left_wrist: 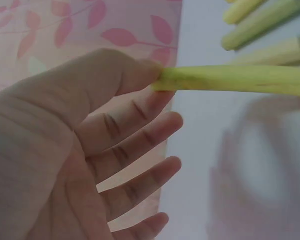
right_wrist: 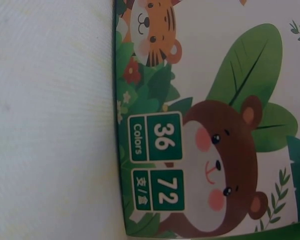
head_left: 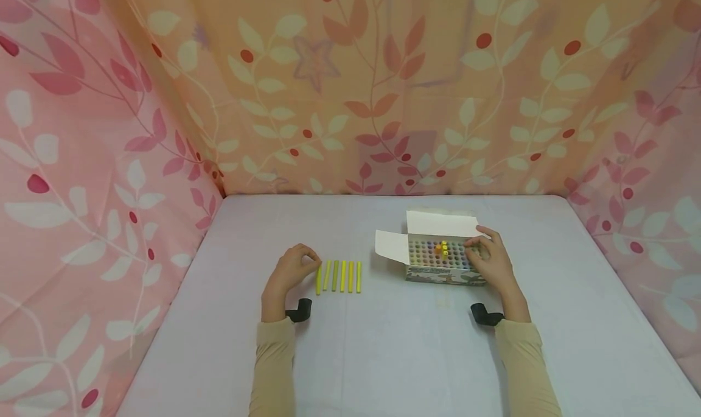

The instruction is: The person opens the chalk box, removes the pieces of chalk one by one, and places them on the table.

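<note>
My left hand pinches the upper end of a yellow-green chalk stick between thumb and index finger; its other fingers are loosely spread. This stick is leftmost in a row of several yellow and green chalk sticks on the table. At the right, an open cardboard box holds a grid of coloured sticks, with an orange one and a few yellow ones sticking up. My right hand is over the box's right end, thumb and index fingertips bent close together; I cannot tell what they hold.
The box's white back flap stands up, and a side flap folds out to the left. Its printed front shows cartoon animals and "36 Colors". A pale cloth covers the table; floral curtains surround it.
</note>
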Motion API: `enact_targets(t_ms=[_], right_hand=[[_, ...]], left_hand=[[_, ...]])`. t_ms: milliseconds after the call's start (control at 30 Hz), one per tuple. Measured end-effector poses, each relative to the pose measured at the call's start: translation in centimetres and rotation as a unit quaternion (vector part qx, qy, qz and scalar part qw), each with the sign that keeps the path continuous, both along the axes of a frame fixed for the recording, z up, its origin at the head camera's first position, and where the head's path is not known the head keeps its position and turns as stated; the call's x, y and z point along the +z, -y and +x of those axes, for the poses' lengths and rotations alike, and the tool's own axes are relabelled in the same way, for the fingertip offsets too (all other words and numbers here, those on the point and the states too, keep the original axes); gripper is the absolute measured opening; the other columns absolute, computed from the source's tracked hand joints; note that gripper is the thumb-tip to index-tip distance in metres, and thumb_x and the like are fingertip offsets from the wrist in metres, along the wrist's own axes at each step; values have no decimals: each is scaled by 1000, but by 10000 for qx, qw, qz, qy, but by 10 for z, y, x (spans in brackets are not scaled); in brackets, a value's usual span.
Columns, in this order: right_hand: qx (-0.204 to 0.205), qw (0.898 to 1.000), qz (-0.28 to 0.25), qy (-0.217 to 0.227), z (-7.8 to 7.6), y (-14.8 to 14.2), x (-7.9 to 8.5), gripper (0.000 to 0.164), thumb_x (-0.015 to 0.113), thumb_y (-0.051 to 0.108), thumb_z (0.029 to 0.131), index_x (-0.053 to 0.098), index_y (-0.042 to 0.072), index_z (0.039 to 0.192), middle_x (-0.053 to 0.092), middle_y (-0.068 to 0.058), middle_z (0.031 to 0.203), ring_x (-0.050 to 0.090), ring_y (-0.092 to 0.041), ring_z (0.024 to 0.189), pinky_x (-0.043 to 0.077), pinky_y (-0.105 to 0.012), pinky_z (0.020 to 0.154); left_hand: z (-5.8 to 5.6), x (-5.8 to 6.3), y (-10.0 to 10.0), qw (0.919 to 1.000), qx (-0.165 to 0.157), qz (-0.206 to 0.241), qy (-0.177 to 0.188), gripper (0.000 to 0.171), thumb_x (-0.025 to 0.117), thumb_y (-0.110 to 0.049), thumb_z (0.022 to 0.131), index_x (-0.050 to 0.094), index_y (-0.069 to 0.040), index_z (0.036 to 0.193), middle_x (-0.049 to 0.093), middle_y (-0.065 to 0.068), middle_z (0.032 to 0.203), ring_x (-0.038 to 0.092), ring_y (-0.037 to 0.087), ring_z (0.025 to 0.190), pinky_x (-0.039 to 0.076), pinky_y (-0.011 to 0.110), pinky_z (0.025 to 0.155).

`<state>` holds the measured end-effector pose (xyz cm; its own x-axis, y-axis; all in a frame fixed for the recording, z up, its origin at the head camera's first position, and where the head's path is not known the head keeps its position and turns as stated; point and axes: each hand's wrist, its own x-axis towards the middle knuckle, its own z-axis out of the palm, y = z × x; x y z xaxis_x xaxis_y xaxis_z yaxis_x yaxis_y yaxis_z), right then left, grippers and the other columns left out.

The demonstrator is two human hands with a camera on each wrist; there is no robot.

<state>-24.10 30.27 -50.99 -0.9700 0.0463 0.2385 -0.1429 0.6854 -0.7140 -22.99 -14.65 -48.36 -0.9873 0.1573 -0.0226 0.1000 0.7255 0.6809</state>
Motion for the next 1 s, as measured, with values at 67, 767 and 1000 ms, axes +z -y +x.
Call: enact_targets(t_ms=[67,767,1000], right_hand=[[4,10000,-3,13,0,1,1,13,61,11,85,63,2,93,35,-18,140,31,-45,128,24,-64,100],[-1,10000,4,-24,0,-1,1,13,62,12,86,63,2,94,35,-18,140,31,-45,128,24,-63,101],[50,9999,-21,-147,0,-1,-1,12,62,12,86,64,2,93,36,-18,139,32,-45,128,24,-62,101]], left_hand=[[-3,-5,0,9999,95,-35,-20,16,64,-24,85,69,-10,90,61,9,114,51,32,116,39,50,97],[-23,-33,0,9981,207,-274,-514,17,69,-22,83,71,-6,88,62,12,110,52,33,110,40,48,95],[-25,-38,0,9974,231,-308,-612,17,72,-24,80,71,-7,85,61,13,110,51,34,109,39,48,94]])
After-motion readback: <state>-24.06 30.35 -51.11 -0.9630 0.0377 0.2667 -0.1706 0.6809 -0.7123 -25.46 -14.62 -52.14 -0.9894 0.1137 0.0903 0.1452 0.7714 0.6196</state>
